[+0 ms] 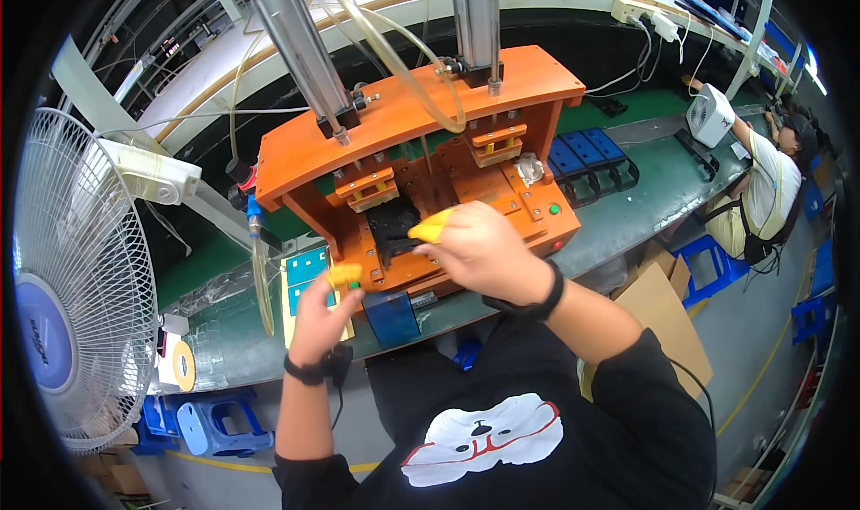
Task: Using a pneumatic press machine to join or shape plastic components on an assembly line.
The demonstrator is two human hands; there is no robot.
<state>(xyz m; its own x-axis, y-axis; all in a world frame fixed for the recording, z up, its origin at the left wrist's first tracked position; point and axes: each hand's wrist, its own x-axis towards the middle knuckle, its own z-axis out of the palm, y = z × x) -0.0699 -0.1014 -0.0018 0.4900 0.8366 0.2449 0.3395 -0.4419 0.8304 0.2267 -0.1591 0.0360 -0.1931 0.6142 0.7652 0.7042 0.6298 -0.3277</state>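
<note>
A green bench (645,188) carries an orange press (394,127) with 2 silver cylinders (300,49). The right hand (479,246) is just beside a black part (390,223) in the press's left bay; whether it grips anything cannot be told. The left hand (321,317), thumb and yellow-covered finger apart, is beside a green button (355,285).

Fan (85,282) left of press (394,120)
</note>
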